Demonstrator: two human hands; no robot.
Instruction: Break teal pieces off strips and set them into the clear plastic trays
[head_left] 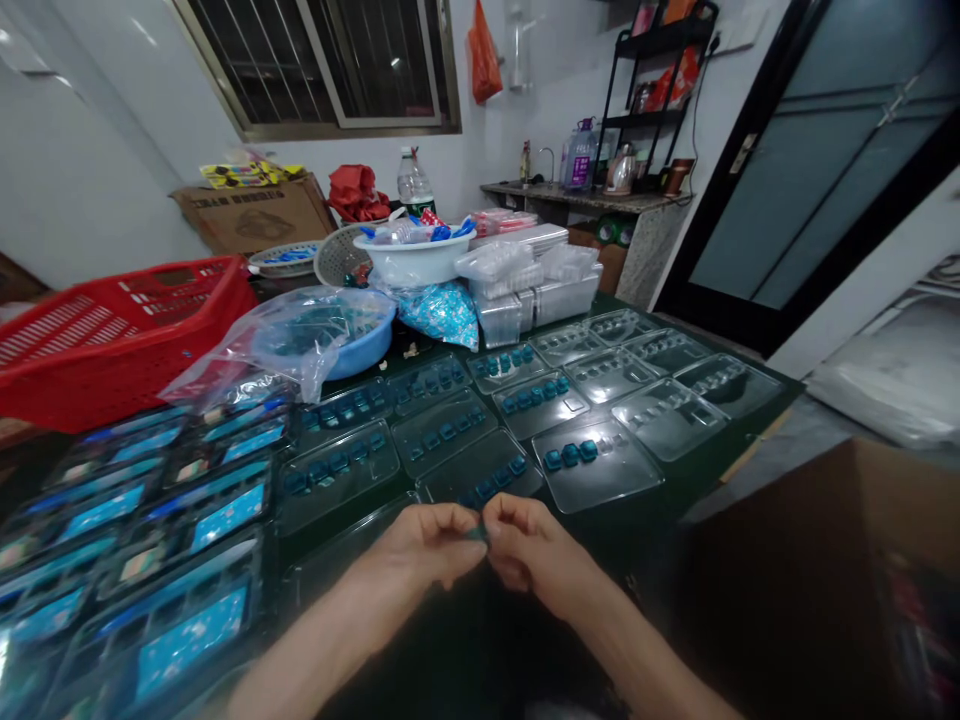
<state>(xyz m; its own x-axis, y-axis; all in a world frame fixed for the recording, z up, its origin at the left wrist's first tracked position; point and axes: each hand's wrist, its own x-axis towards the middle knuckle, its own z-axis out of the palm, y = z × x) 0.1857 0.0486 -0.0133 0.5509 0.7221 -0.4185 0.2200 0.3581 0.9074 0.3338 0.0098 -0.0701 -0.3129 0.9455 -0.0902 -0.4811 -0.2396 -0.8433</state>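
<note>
My left hand [433, 540] and my right hand [529, 540] meet fingertip to fingertip above the dark green table. Thumb and fingers of each are pinched closed. A bit of a small teal piece [475, 533] shows at the left fingertips; most of it is hidden, and what the right fingers grip is covered. Just beyond them lies a clear plastic tray [442, 487] with a row of teal pieces along its edge. Right of it, another clear tray [619, 470] bears three teal pieces [571, 454] beside vacant moulded slots.
Filled trays with blue patterned cards [229, 518] cover the left side. A blue basin [367, 340] under plastic film, a red basket [120, 330] and stacked clear packaging [525, 290] stand behind. Trays with vacant slots [667, 415] lie far right. A cardboard box [787, 560] stands close at right.
</note>
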